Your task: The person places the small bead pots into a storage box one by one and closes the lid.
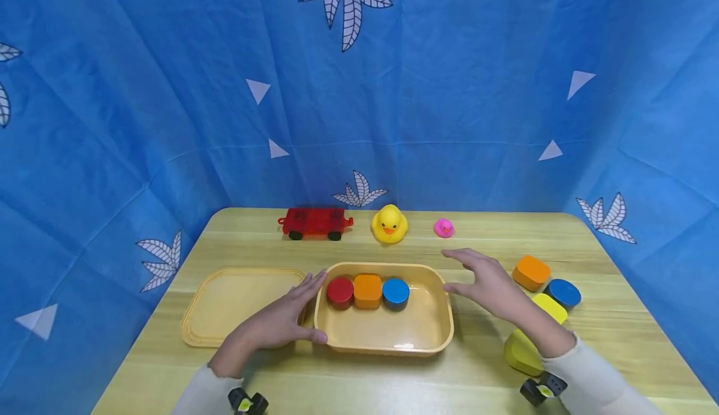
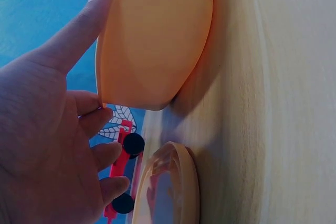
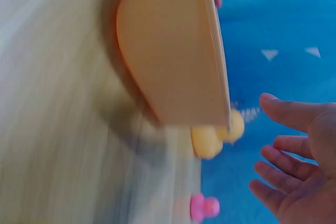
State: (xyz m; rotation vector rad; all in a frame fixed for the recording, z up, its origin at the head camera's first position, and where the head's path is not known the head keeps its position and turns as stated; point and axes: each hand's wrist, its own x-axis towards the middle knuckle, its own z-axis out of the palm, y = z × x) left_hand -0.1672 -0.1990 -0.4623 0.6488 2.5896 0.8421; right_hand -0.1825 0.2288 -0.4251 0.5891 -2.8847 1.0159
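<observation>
A shallow peach plastic box [image 1: 429, 324] stands in the middle of the table. Inside, along its far side, sit a red round block [image 1: 340, 292], an orange square block [image 1: 367, 291] and a blue round block [image 1: 396, 293]. At the box's left side, my left hand [image 1: 278, 320] touches the rim with thumb and fingers spread; the left wrist view shows its thumb [image 2: 86, 22] along the rim. Off the right side, my right hand [image 1: 490, 284] hovers with fingers extended and holds nothing. A gap separates it from the box wall [image 3: 168, 51] in the right wrist view.
A peach lid [image 1: 238, 302] lies left of the box. Behind are a red wagon [image 1: 314, 223], a yellow duck [image 1: 389, 224] and a pink duck [image 1: 444, 228]. Orange [image 1: 531, 272], blue [image 1: 563, 294] and yellow blocks [image 1: 550, 308] lie near my right forearm.
</observation>
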